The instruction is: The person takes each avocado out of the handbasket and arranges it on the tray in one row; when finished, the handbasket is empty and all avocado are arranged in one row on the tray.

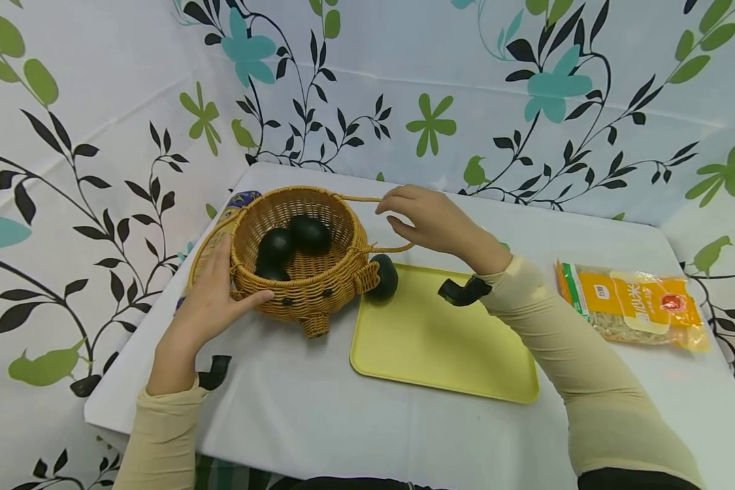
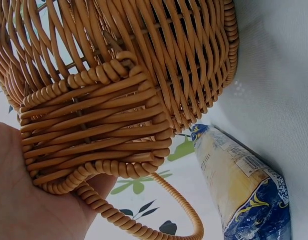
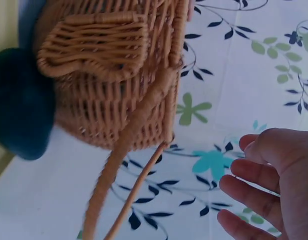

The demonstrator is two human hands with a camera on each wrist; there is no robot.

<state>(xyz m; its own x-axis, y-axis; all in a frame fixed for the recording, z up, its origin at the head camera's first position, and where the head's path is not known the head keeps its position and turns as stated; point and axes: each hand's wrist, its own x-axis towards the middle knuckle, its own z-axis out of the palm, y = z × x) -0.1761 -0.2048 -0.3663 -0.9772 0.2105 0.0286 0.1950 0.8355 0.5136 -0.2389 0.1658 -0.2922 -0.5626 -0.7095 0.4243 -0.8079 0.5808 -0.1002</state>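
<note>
A wicker basket [image 1: 337, 289] with an animal-like front stands on the table's left part, holding three dark green avocados [image 1: 311, 235]. My left hand [image 1: 205, 309] rests against its left side, fingers straight and thumb over the front; in the left wrist view the palm lies by a woven ear [image 2: 96, 130]. The other avocado [image 1: 382, 278] sits beside the basket at the yellow tray's [image 1: 444, 333] corner. Over the basket's right handle [image 1: 392, 249] hovers my right hand [image 1: 425, 218]. In the right wrist view its fingers are loosely bent, apart from the handle, holding nothing.
An orange bag of grain [image 1: 637, 306] lies on the right of the white-covered table [image 1: 282, 422]. Behind the basket's left side leans a blue and yellow package [image 2: 238, 185]. Patterned cloth [image 1: 367, 82] hangs at the back and left.
</note>
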